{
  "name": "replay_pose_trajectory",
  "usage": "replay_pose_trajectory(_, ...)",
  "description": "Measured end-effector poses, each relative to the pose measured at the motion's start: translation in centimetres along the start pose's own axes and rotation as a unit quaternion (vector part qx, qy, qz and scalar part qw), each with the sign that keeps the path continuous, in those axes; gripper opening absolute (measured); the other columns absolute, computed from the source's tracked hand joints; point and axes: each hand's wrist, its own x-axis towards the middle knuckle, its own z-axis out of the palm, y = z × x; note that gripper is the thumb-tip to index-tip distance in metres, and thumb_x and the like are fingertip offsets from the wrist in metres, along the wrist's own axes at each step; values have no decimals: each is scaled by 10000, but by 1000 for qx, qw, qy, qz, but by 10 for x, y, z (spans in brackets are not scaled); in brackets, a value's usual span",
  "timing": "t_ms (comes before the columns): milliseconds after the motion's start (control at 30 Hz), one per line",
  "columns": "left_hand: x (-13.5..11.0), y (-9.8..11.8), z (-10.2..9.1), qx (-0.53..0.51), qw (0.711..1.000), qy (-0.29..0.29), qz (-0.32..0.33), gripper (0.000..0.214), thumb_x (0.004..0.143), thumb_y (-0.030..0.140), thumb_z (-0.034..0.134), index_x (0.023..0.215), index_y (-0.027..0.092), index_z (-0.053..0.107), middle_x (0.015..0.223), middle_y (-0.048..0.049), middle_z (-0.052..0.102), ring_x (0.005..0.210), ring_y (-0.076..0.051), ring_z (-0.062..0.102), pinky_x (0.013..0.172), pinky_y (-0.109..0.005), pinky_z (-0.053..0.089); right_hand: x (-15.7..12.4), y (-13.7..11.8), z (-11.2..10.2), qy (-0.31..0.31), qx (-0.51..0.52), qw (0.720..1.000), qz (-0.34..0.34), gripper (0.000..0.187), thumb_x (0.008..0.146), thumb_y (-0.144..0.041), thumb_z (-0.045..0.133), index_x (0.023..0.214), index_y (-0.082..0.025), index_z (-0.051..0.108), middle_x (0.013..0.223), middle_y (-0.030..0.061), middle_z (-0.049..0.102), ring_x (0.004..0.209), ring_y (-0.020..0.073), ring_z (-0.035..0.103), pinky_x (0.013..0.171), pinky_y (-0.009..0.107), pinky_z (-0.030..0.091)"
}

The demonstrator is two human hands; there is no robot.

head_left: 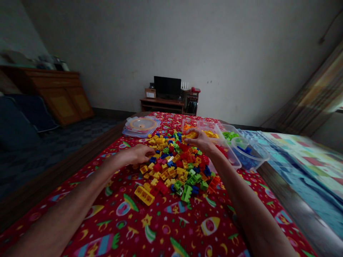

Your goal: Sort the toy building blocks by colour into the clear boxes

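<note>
A heap of toy building bricks [171,173] in yellow, red, green, blue and orange lies on a red patterned tablecloth [160,228]. My left hand [142,153] is at the heap's left edge with its fingers curled down among the bricks; whatever they grip is hidden. Over the far right side of the heap, my right hand [200,140] pinches a yellow toy brick [191,135] between thumb and fingers. A long yellow brick [144,195] and a green brick [187,193] lie at the near edge.
Beyond my right hand stands a clear divided box [234,157] with bricks sorted by colour. A clear round bowl [258,157] beside it holds blue bricks. Stacked plastic lids [142,125] lie at the far left. A bed [294,171] adjoins the right side.
</note>
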Motion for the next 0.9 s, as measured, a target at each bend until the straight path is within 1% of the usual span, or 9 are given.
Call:
replay_pose_trajectory(133, 3, 10, 1, -33, 995, 89, 21, 209, 645, 208, 622, 822, 208, 733, 836, -31, 731, 784, -220, 663, 714, -260, 496, -2, 1, -4, -7, 10, 1000, -7, 436, 546, -339, 782, 886, -187, 555, 657, -53, 586, 583, 89, 549, 551, 220, 471)
replay_pose_trajectory(267, 8, 21, 0, -63, 969, 238, 15, 308, 736, 296, 600, 992, 174, 718, 1018, -93, 728, 932, -269, 654, 849, -342, 495, -2, 0, -7, 0, -4, 1000, -7, 430, 545, -329, 780, 884, -189, 557, 670, -50, 587, 592, 91, 551, 558, 224, 478)
replay_pose_trajectory(333, 11, 30, 5, -79, 960, 267, 21, 358, 791, 315, 550, 1081, 156, 688, 1088, -108, 712, 964, -274, 652, 882, -369, 492, -1, 0, -7, 3, -6, 1000, -2, 434, 535, -333, 785, 873, -188, 555, 683, -45, 589, 599, 93, 556, 547, 218, 475)
replay_pose_trajectory(467, 16, 49, 30, -84, 964, 236, 89, 338, 817, 274, 529, 1107, 172, 669, 1130, -90, 699, 1026, -257, 645, 934, -375, 486, 1, 0, -10, 0, 1, 1000, -3, 460, 525, -350, 793, 886, -182, 562, 692, -39, 597, 602, 90, 564, 551, 213, 475)
replay_pose_trajectory(533, 18, 56, 43, -65, 964, 222, 127, 341, 832, 234, 500, 1127, 158, 653, 1166, -108, 680, 1073, -248, 628, 972, -382, 468, 2, -2, -18, 20, -5, 1000, -13, 475, 521, -348, 795, 902, -182, 565, 691, -39, 600, 596, 88, 564, 558, 215, 476)
replay_pose_trajectory(633, 19, 59, 55, -35, 963, 221, 149, 358, 857, 208, 461, 1174, 151, 618, 1189, -123, 661, 1088, -236, 618, 986, -385, 463, 3, -9, -44, 82, -15, 995, -48, 490, 526, -366, 792, 924, -186, 570, 748, -18, 619, 633, 103, 586, 577, 227, 490)
replay_pose_trajectory(767, 21, 55, 56, -38, 959, 229, 160, 319, 876, 206, 444, 1131, 173, 634, 1153, -107, 673, 1056, -225, 628, 964, -372, 479, 2, -13, -92, 216, -31, 972, -84, 501, 530, -407, 783, 931, -197, 568, 816, 6, 627, 685, 119, 606, 611, 243, 508)
replay_pose_trajectory(833, 23, 53, 55, -40, 959, 230, 162, 314, 879, 193, 430, 1105, 168, 647, 1130, -110, 681, 1040, -224, 632, 953, -365, 484, 5, -12, -110, 246, -47, 965, -73, 510, 509, -402, 794, 915, -193, 566, 794, 3, 618, 675, 119, 605, 622, 255, 514)
replay_pose_trajectory(900, 24, 53, 55, -44, 958, 230, 163, 318, 877, 186, 426, 1102, 162, 650, 1128, -116, 682, 1040, -225, 631, 953, -362, 482, 12, -8, -120, 242, -67, 967, -53, 503, 497, -392, 803, 885, -183, 563, 751, -4, 604, 651, 117, 599, 625, 268, 521)
